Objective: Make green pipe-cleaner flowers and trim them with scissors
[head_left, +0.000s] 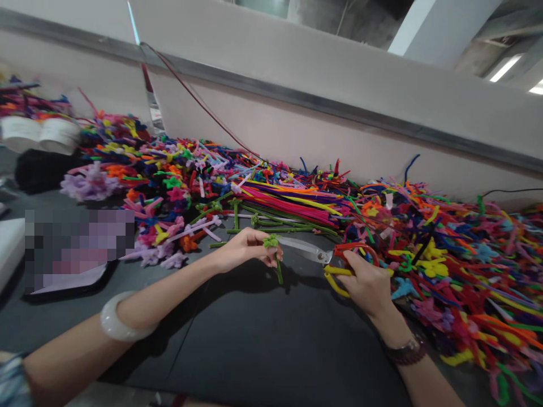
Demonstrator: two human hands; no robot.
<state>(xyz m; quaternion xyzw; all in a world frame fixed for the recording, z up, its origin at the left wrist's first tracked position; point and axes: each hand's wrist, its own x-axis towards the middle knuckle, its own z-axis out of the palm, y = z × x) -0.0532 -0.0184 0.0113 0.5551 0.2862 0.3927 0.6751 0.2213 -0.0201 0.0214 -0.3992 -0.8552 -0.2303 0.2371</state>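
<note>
Through the head camera I look down on a dark, matt table (271,339), its near part bare apart from shadows and a thin seam running across it. Above that bare part, the left hand (242,247) pinches a small green fuzzy flower (270,242) between thumb and fingers, its short stem pointing down. The right hand (370,282) is wrapped around the red and yellow handles of a pair of scissors (316,254). The blades point left, their tips right by the flower; I can't tell whether they touch it.

Toward the back of the table I see a long, jumbled heap of coloured fuzzy pieces (441,249), running along the foot of a pale partition (271,110). Just beyond the hands lie a bundle of long pink, yellow and purple stems (292,200) and some loose green stems (292,224). At far left stand two white cups (59,135); nearer, a tray-like object (91,280) is partly blurred out.

A grey rail (254,86) crosses the partition, and a thin dark red cord (199,107) droops from it into the heap. Over its top I make out a pale pillar (445,28) and bright ceiling lights (505,68).
</note>
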